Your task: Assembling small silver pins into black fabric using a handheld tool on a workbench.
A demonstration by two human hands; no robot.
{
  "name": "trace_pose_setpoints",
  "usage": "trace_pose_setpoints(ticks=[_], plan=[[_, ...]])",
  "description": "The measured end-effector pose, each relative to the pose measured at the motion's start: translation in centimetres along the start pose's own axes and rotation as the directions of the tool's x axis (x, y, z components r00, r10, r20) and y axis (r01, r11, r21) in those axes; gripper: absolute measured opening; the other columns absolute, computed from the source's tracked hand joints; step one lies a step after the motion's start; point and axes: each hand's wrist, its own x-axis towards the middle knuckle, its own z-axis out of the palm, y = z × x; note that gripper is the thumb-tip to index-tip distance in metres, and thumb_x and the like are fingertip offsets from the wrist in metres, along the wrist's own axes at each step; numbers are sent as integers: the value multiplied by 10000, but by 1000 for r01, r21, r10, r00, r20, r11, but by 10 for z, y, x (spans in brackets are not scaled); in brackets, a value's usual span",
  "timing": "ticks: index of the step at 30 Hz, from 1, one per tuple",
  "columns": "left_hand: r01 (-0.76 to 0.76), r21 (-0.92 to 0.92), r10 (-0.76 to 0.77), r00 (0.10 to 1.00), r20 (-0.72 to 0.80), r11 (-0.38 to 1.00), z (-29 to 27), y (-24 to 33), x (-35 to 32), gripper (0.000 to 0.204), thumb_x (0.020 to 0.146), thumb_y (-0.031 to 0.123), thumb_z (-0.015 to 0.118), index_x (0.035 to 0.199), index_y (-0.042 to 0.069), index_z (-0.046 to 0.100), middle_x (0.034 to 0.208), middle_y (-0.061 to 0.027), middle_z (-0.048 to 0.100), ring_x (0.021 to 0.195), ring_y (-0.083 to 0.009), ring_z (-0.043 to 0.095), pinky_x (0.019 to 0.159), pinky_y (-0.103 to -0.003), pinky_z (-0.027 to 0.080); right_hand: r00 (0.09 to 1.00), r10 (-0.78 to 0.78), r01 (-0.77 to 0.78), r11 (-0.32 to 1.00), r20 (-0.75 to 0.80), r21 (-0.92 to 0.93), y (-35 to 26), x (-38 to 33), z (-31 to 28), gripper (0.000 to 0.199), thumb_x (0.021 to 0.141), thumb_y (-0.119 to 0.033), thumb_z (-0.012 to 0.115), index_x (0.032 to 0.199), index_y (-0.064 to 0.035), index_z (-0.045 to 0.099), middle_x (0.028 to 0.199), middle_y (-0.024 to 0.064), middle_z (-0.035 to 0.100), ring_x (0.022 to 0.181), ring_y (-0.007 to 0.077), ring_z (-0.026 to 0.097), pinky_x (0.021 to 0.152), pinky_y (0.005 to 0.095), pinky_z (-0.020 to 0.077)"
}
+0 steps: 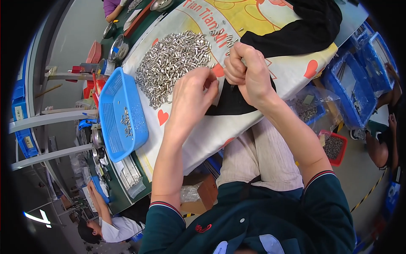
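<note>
My left hand (190, 95) is at the near right edge of a heap of small silvery metal parts (173, 59). Its fingers are curled in toward the thumb, and what they hold, if anything, is hidden. Just to the right, my right hand (249, 70) is closed in a fist above a black cloth (237, 103); its contents cannot be made out. Several metal pieces (229, 41) lie in a loose row beyond that fist. A blue plastic basket (141, 137) left of the heap has a small cluster of metal parts inside.
A printed white and yellow cloth (198, 146) covers the table. A black garment (296, 36) lies at the far right. Blue crates (353, 91) and a red bin (340, 156) of small parts stand right of the table. One person (114, 226) sits at lower left, others farther off.
</note>
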Motion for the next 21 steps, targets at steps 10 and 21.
trace_pose_setpoints(ticks=[10, 21], plan=[[161, -228, -171, 985, -28, 960, 25, -5, -30, 86, 696, 24, 629, 743, -30, 581, 652, -106, 572, 526, -184, 553, 515, -290, 444, 994, -77, 77, 997, 77, 8, 5, -3, 0, 398, 872, -267, 327, 518, -97, 264, 440, -25, 226, 401, 67, 151, 393, 246, 143], [159, -203, -175, 983, -62, 966, 27, -5, -32, 84, 677, -6, 644, 728, -36, 583, 656, -103, 569, 536, -179, 550, 519, -286, 440, 991, -32, 22, 996, 127, 81, 7, -1, 1, 404, 868, -255, 381, 509, -103, 275, 438, -50, 227, 385, 47, 167, 370, 232, 139]])
